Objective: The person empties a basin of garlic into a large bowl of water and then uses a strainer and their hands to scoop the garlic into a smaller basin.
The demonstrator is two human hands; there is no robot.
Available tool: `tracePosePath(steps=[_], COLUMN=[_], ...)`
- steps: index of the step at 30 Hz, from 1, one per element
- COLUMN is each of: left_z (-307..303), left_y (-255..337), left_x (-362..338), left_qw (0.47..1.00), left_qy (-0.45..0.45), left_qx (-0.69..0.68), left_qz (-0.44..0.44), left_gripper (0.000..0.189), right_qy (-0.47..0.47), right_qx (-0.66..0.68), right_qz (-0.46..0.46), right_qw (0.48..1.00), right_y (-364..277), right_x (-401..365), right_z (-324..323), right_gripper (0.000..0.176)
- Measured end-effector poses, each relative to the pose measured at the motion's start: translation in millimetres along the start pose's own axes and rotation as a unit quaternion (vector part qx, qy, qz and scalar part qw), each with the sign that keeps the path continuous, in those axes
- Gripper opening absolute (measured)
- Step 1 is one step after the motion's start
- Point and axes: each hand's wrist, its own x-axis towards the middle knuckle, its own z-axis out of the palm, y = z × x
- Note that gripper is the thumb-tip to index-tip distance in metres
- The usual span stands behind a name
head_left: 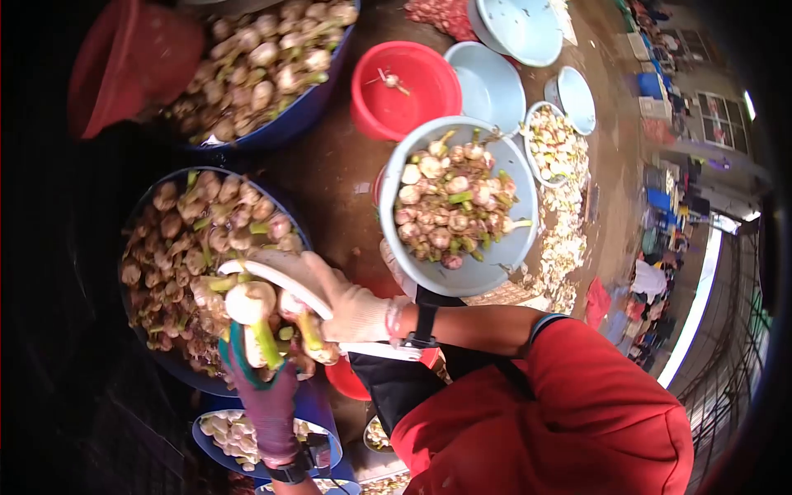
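Purple-gloved left hand (266,388) clenches a garlic bulb (250,302) by its stem, over the heaped blue basin (280,206), likely so trimmings drop in. White-gloved right hand (346,309) grips what looks like a knife (272,276) against it.

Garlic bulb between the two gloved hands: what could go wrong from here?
What looks like a white tool in the right hand lies right beside the garlic bulb in the left hand grip; a slip could cut the glove. The blue basin beneath is heaped, so a dropped bulb might roll off.
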Motion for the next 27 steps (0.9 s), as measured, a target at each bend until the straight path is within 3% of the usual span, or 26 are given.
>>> tracePosePath(steps=[1,4,5,6,8,10,12,14,16,19,22,26,27], left_z=[15,79,100,123,172,212,249,289,320,327,320,297,290], left_y=[5,51,63,75,87,92,99,91,64,57,34,2,-9], left_x=[-4,-27,-29,-31,-31,-35,-33,-29,-30,-32,-38,-40,-38], left_qw=[0.992,0.989,0.994,0.990,0.967,0.965,0.953,0.953,0.955,0.951,0.952,0.966,0.968], left_qy=[-0.010,-0.073,-0.081,-0.091,-0.174,-0.208,-0.271,-0.294,-0.285,-0.307,-0.290,-0.245,-0.223], left_qx=[0.087,-0.128,-0.037,-0.032,-0.164,-0.086,-0.036,0.018,0.075,0.041,0.092,0.082,0.111], left_qz=[0.086,0.013,0.068,0.105,0.083,0.137,0.134,0.070,0.041,-0.019,0.032,0.000,0.037], left_gripper=[0.085,0.081,0.078,0.077,0.076,0.085,0.086,0.090,0.090,0.088,0.085,0.077,0.073], right_qy=[0.033,0.076,0.093,0.116,0.166,0.242,0.310,0.336,0.334,0.314,0.298,0.345,0.361], right_qx=[0.009,0.092,0.111,0.117,0.103,0.048,-0.084,-0.282,-0.296,-0.310,-0.319,-0.349,-0.365], right_qz=[-0.020,-0.061,-0.080,-0.094,-0.094,-0.048,-0.029,-0.063,-0.044,-0.002,-0.005,-0.002,0.011], right_qw=[0.999,0.991,0.986,0.982,0.976,0.968,0.947,0.897,0.894,0.897,0.900,0.871,0.858], right_y=[12,30,38,46,67,96,122,137,152,162,172,188,190], right_x=[-13,-54,-66,-80,-111,-143,-169,-182,-187,-198,-212,-214,-215], right_z=[-16,-81,-103,-125,-160,-185,-210,-238,-263,-276,-283,-289,-291], right_gripper=[0.099,0.094,0.093,0.091,0.088,0.085,0.083,0.083,0.083,0.082,0.079,0.083,0.086])
